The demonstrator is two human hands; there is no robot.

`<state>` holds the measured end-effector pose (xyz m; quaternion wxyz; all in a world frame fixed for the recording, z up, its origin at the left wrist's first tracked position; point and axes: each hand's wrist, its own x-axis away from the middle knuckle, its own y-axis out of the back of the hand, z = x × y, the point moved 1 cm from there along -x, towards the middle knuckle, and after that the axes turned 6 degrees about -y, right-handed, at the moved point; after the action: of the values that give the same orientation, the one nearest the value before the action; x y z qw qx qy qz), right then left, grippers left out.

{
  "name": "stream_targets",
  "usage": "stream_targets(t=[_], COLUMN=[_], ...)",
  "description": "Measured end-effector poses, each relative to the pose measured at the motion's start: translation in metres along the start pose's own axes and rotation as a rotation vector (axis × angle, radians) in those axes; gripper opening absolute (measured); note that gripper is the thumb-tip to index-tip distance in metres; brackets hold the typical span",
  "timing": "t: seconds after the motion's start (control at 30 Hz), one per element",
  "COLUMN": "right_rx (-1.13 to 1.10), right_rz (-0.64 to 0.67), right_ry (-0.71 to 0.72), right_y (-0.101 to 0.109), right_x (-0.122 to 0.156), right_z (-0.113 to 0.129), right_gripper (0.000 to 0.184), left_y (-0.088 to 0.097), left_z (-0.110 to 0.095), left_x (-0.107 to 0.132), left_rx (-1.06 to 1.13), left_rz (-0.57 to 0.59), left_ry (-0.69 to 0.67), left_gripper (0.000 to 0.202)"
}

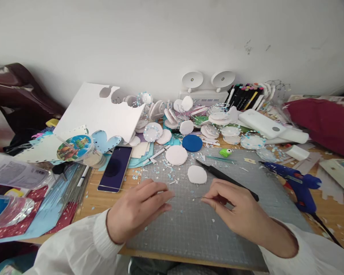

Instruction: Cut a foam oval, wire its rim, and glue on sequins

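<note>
My right hand (235, 206) is closed in a pinch, thumb against forefinger, on a thin wire (195, 198). The wire is so fine that its ends are hard to make out; it runs left toward my other hand. My left hand (140, 208) hovers over the mat with its fingers loosely stretched, thumb and forefinger apart at the wire's left side. Just beyond the hands lies a small white foam disc (197, 174). Behind it are a larger white disc (176, 155) and a blue round lid (192, 143). A black-handled craft knife (229, 177) lies beside my right hand.
The grey cutting mat (172, 236) carries scattered paper bits. A phone (115, 169) and a lidded cup (80, 151) stand left. At right lies a blue glue gun (298, 183) with its cord. White discs with beaded rings (153, 132) pile up behind, near a lamp (203, 95).
</note>
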<state>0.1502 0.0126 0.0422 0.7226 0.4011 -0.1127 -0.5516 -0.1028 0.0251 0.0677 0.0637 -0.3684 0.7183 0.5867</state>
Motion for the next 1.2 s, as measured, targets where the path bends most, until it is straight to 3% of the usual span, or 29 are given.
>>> stream_targets(t=[0.1,0.2,0.27,0.33,0.4,0.47,0.53,0.63,0.77,0.87,1.03,1.1,1.2], right_rx=[0.138,0.462,0.561,0.455,0.253,0.078,-0.013,-0.082,-0.088,0.019,0.492,0.510,0.321], right_rz=[-0.088,-0.281,-0.327,-0.262,-0.116,0.026,0.089,0.059,-0.055,-0.116,-0.269,-0.267,-0.205], right_ry=[0.151,0.522,0.629,0.479,0.215,0.014,-0.063,-0.019,0.095,0.132,0.467,0.496,0.299], right_y=[0.003,0.008,0.010,0.011,0.009,0.008,0.007,0.007,0.006,0.005,0.004,0.003,0.003], right_x=[0.003,0.008,0.010,0.008,0.005,0.002,0.001,0.001,0.001,0.003,0.016,0.018,0.017], right_z=[0.004,0.009,0.009,0.006,0.002,-0.001,-0.003,-0.003,0.000,0.003,0.007,0.006,0.005], right_gripper=[0.015,0.015,0.017,0.016,0.011,0.008,0.007,0.007,0.010,0.014,0.019,0.018,0.018], left_y=[-0.001,-0.003,-0.004,-0.002,0.001,0.003,0.005,0.005,0.003,0.001,-0.001,-0.001,-0.002], left_z=[0.002,0.006,0.007,0.008,0.006,0.003,0.001,0.001,-0.001,0.001,0.014,0.016,0.015], left_x=[-0.004,-0.009,-0.010,-0.011,-0.012,-0.012,-0.011,-0.009,-0.005,-0.006,-0.013,-0.014,-0.011], left_rx=[0.157,0.521,0.644,0.536,0.295,0.096,-0.011,-0.076,0.027,0.245,0.947,1.070,0.805], left_rz=[-0.022,0.196,0.297,0.212,0.080,0.034,0.049,0.037,-0.020,0.009,0.351,0.412,0.211], left_ry=[0.138,0.441,0.523,0.447,0.244,0.025,-0.102,-0.114,0.034,0.286,0.932,0.994,0.797], left_gripper=[0.013,0.028,0.032,0.027,0.020,0.018,0.018,0.016,0.014,0.013,0.031,0.032,0.027])
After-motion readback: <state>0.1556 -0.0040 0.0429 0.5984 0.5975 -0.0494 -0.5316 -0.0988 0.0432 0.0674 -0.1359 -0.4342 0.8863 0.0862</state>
